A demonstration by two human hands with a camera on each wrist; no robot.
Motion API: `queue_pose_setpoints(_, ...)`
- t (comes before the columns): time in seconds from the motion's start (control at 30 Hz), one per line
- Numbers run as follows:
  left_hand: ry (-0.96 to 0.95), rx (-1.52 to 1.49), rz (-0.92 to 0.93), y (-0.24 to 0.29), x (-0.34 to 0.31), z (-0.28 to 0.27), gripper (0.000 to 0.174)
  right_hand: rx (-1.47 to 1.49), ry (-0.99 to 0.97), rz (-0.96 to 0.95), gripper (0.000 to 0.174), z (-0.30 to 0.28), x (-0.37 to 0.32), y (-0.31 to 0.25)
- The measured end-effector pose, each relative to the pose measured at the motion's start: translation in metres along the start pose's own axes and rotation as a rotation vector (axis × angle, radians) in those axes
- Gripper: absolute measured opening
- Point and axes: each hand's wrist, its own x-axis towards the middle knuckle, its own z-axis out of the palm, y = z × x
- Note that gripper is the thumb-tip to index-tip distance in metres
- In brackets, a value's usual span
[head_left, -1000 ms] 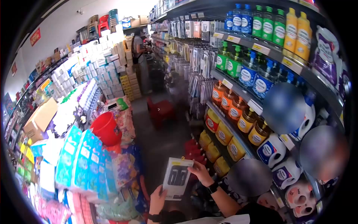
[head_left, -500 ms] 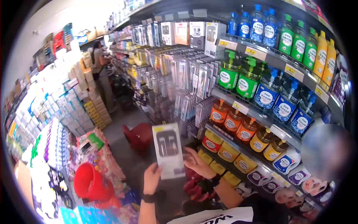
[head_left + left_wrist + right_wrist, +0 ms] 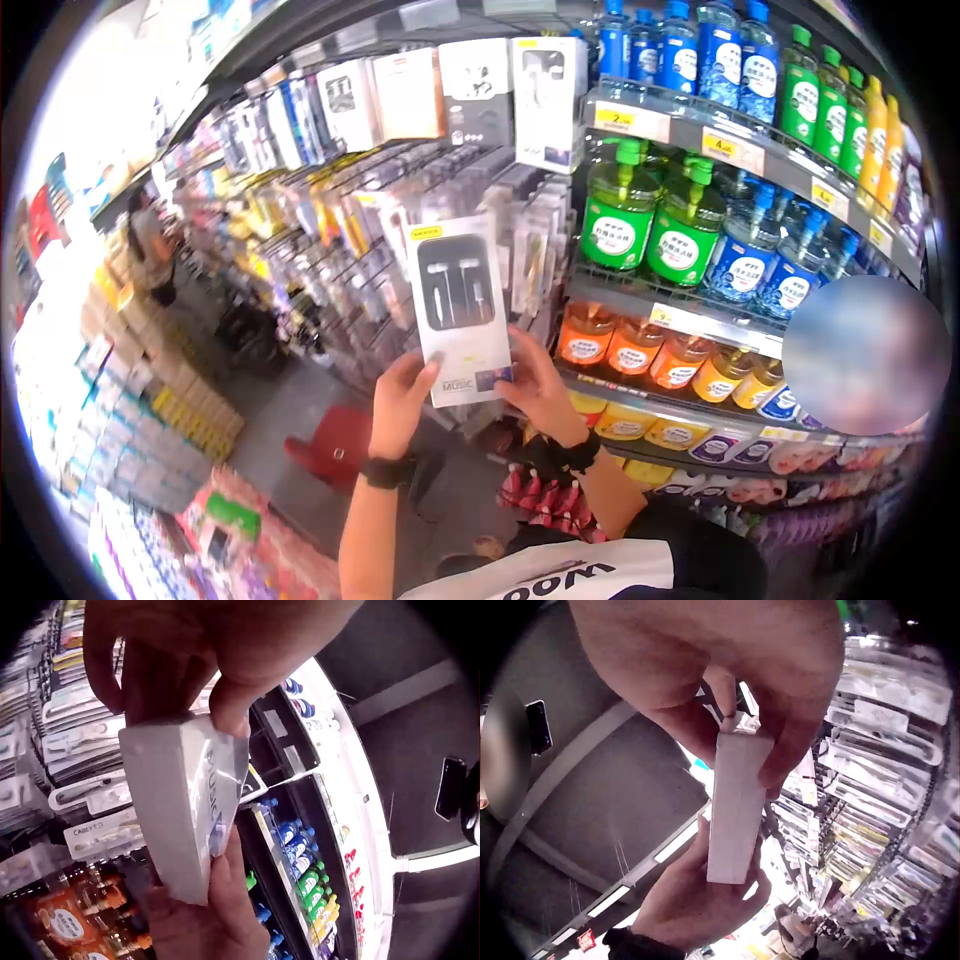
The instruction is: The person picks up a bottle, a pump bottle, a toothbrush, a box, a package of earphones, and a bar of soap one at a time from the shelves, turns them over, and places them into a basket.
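A white earphone box [image 3: 458,345] stands upright in front of the person, its dark window showing a pair of wired earphones. The left hand [image 3: 402,402] grips its lower left edge, the thumb lying over the front. At the lower right corner the right hand [image 3: 545,390] holds it, thumb on the front by the small printed picture. In the left wrist view, the white underside of the box [image 3: 161,802] lies between both hands. The right wrist view shows the right hand [image 3: 720,652] pinching one end of it and the left hand [image 3: 694,896] around the other.
Behind it are racks of hanging packets [image 3: 420,185] and a shelf row with a similar boxed earphone set [image 3: 548,95]. Green pump bottles [image 3: 620,225] and orange bottles [image 3: 585,335] fill shelves at the right. A red stool [image 3: 330,445] stands in the aisle; another person [image 3: 150,250] is farther down.
The box has risen toward the shelf and its front is nearer the camera. The right hand, with fingers loose beside the box half a second ago, now grips its lower corner. The view has turned rightward.
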Motion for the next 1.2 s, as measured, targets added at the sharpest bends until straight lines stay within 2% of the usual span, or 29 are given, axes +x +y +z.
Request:
queue_pose_setpoints(0.1, -0.106, -0.076, 0.041, -0.001, 0.037, -0.004, 0.036, 0.060, 0.064, -0.046, 0.065, 0.004, 0.021, -0.012)
queue_pose_setpoints(0.23, -0.280, -0.146, 0.138, 0.000, 0.087, -0.006, 0.047, -0.047, 0.162, -0.104, 0.063, -0.004, 0.043, -0.017)
queue_pose_setpoints(0.3, -0.375, -0.141, 0.206, 0.002, 0.113, -0.008, 0.049, -0.241, 0.263, -0.176, 0.062, -0.006, 0.055, -0.019)
queue_pose_setpoints(0.33, -0.428, -0.097, 0.223, 0.005, 0.124, -0.009, 0.051, -0.177, 0.302, -0.142, 0.061, 0.003, 0.061, -0.031)
queue_pose_setpoints(0.43, -0.552, -0.070, 0.256, 0.019, 0.152, -0.014, 0.055, -0.273, 0.360, -0.111, 0.060, 0.015, 0.080, -0.055)
queue_pose_setpoints(0.47, -0.604, -0.074, 0.271, 0.025, 0.162, -0.016, 0.059, -0.341, 0.367, -0.190, 0.060, 0.011, 0.088, -0.048)
queue_pose_setpoints(0.53, -0.684, -0.043, 0.317, 0.030, 0.184, -0.022, 0.067, -0.372, 0.401, -0.227, 0.060, 0.015, 0.103, -0.050)
queue_pose_setpoints(0.73, -0.758, -0.030, 0.467, 0.057, 0.232, -0.007, 0.066, -0.565, 0.542, -0.329, 0.060, 0.017, 0.136, -0.072)
queue_pose_setpoints(0.8, -0.722, -0.025, 0.590, 0.064, 0.247, 0.002, 0.064, -0.631, 0.586, -0.351, 0.059, 0.018, 0.148, -0.084)
queue_pose_setpoints(1.1, -0.791, -0.051, 0.691, 0.091, 0.270, 0.035, 0.065, -0.736, 0.730, -0.446, 0.057, 0.000, 0.162, -0.106)
queue_pose_setpoints(1.2, -0.799, -0.109, 0.657, 0.095, 0.262, 0.036, 0.064, -0.709, 0.726, -0.331, 0.053, 0.000, 0.156, -0.112)
